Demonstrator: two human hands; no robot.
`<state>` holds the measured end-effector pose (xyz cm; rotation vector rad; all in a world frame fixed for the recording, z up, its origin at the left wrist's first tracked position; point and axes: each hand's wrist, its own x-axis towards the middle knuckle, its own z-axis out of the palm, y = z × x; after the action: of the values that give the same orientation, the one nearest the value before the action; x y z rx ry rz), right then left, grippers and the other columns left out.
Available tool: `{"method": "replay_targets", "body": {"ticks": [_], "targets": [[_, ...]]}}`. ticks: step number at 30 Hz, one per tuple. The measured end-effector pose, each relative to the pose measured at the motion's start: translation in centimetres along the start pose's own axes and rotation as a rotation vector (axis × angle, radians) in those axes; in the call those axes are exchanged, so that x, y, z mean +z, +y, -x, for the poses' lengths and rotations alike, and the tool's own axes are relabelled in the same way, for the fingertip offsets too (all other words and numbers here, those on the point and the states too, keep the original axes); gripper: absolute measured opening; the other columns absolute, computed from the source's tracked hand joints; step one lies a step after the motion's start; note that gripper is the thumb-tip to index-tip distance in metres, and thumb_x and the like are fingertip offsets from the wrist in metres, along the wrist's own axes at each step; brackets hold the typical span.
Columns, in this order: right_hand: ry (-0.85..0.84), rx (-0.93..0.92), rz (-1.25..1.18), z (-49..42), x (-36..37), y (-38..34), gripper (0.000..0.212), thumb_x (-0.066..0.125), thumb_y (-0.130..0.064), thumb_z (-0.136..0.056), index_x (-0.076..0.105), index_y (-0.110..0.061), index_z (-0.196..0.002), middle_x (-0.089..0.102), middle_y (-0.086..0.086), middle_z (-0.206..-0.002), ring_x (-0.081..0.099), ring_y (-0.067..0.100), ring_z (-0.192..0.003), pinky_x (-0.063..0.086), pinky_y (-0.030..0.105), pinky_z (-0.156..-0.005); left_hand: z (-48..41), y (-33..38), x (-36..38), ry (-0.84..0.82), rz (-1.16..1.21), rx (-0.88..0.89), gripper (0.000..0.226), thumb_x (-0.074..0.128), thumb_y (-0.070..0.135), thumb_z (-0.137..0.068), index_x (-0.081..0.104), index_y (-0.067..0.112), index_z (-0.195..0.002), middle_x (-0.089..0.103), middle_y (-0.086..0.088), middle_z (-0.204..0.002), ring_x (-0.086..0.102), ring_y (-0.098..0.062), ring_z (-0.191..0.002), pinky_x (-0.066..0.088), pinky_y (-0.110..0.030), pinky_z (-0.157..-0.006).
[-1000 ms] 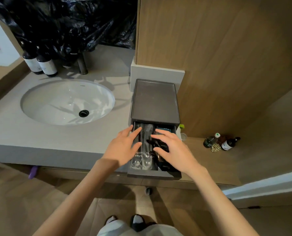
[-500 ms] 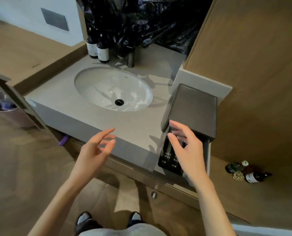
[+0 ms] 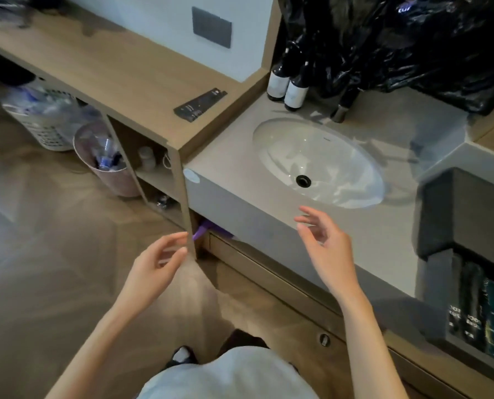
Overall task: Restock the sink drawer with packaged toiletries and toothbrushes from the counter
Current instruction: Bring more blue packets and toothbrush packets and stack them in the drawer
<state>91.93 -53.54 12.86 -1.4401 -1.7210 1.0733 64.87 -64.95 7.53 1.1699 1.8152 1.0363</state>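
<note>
The dark grey drawer box (image 3: 464, 208) stands at the right edge on the grey counter, its drawer pulled out and holding black toothbrush packets (image 3: 464, 312) side by side. One black packet (image 3: 200, 104) lies on the wooden counter (image 3: 119, 67) to the left of the sink. My left hand (image 3: 153, 269) hovers over the floor below the wooden counter's corner, fingers apart and empty. My right hand (image 3: 326, 249) floats in front of the sink counter's front edge, also empty with fingers spread.
A white oval sink (image 3: 317, 162) is set in the grey counter. Two dark bottles with white labels (image 3: 286, 87) and a black plastic bag (image 3: 412, 44) stand behind it. Under the wooden counter are a waste bin (image 3: 105, 162), a white basket (image 3: 44, 125) and open shelves.
My view has swung left from the drawer toward the wooden counter. Both hands left the drawer and moved left; the right one no longer touches the packets.
</note>
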Motion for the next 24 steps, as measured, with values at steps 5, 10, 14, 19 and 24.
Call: {"method": "replay_targets", "body": {"ticks": [5, 10, 14, 19, 24], "targets": [[-0.007, -0.019, 0.034, -4.8, 6.0, -4.7, 0.029, 0.057, -0.023, -0.094, 0.059, -0.034, -0.121, 0.065, -0.021, -0.106, 0.059, -0.003, -0.096, 0.044, 0.008, -0.081, -6.8, -0.8, -8.5, 0.084, 0.007, 0.017, 0.032, 0.059, 0.017, -0.092, 0.06, 0.023, -0.123, 0.067, 0.005, -0.116, 0.063, -0.014, -0.104, 0.045, -0.026, -0.092], [0.014, -0.064, 0.078, -11.0, 11.9, -8.2, 0.032, 0.057, -0.022, -0.094, 0.057, -0.035, -0.123, 0.061, -0.026, -0.112, 0.056, -0.005, -0.096, 0.044, 0.004, -0.079, -15.3, -1.3, -13.4, 0.066, 0.004, 0.066, 0.032, 0.058, 0.019, -0.093, 0.059, 0.027, -0.124, 0.068, 0.006, -0.112, 0.063, -0.008, -0.105, 0.046, -0.024, -0.093], [0.118, -0.149, 0.118, -16.8, 17.5, -10.2, 0.035, 0.055, -0.019, -0.094, 0.055, -0.034, -0.126, 0.058, -0.022, -0.115, 0.056, 0.001, -0.097, 0.046, 0.01, -0.084, -23.6, -1.7, -15.6, 0.044, -0.037, 0.151, 0.033, 0.058, 0.021, -0.093, 0.059, 0.024, -0.125, 0.068, 0.007, -0.113, 0.063, -0.007, -0.103, 0.047, -0.02, -0.089], [0.147, -0.191, 0.224, -25.2, 24.3, -12.2, 0.038, 0.054, -0.021, -0.095, 0.05, -0.033, -0.131, 0.056, -0.017, -0.118, 0.056, 0.005, -0.099, 0.051, 0.027, -0.089, -35.0, -2.0, -18.2, 0.082, -0.093, 0.179, 0.036, 0.061, 0.02, -0.09, 0.059, 0.022, -0.126, 0.068, 0.01, -0.103, 0.063, 0.001, -0.092, 0.052, -0.016, -0.082], [0.139, -0.168, 0.35, -33.1, 29.5, -12.6, 0.038, 0.053, -0.017, -0.095, 0.051, -0.028, -0.131, 0.057, -0.012, -0.123, 0.054, 0.008, -0.108, 0.045, 0.022, -0.092, -44.5, -2.8, -19.5, 0.018, -0.15, 0.138, 0.038, 0.062, 0.028, -0.09, 0.057, 0.024, -0.127, 0.067, 0.008, -0.105, 0.063, -0.004, -0.092, 0.053, -0.025, -0.079]]}}
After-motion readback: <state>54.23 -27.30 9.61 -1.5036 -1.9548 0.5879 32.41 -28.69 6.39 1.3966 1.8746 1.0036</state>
